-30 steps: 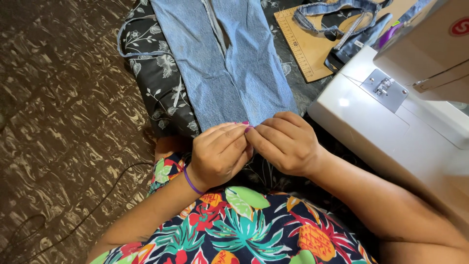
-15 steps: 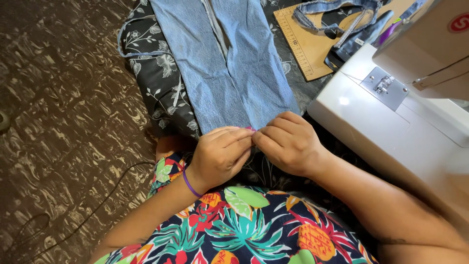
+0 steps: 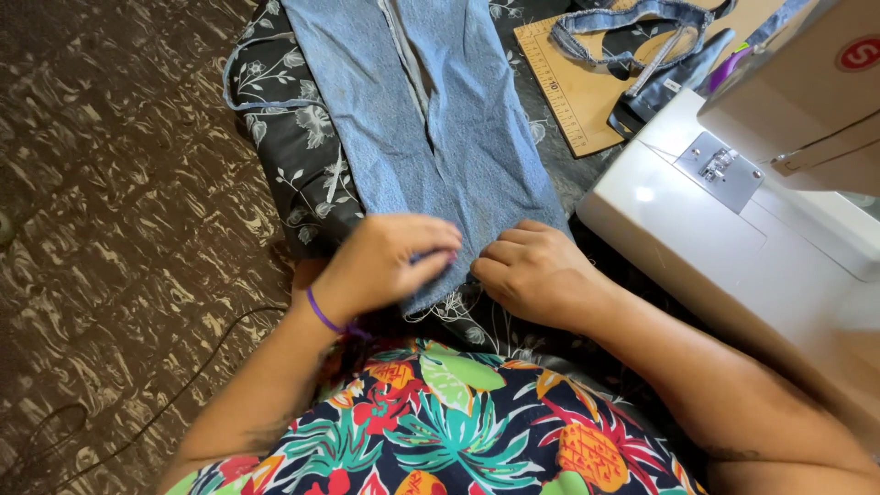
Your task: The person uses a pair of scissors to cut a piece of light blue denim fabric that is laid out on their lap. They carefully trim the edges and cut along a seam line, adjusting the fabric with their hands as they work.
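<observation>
Both hands work the near edge of a strip of blue denim.

The left hand [image 3: 390,261] and right hand [image 3: 536,273], fingers curled together, pinch the denim strip [image 3: 431,137] at its frayed near end. The denim lies over a black floral cloth [image 3: 293,156]. Right of the denim stands a white sewing machine [image 3: 733,211]; beyond that, a wooden ruler board [image 3: 573,92].

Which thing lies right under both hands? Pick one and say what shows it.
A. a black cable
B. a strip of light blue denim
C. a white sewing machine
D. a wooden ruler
B: the left hand and the right hand both press on the near end of the light blue denim, while the sewing machine stands off to the right.
</observation>
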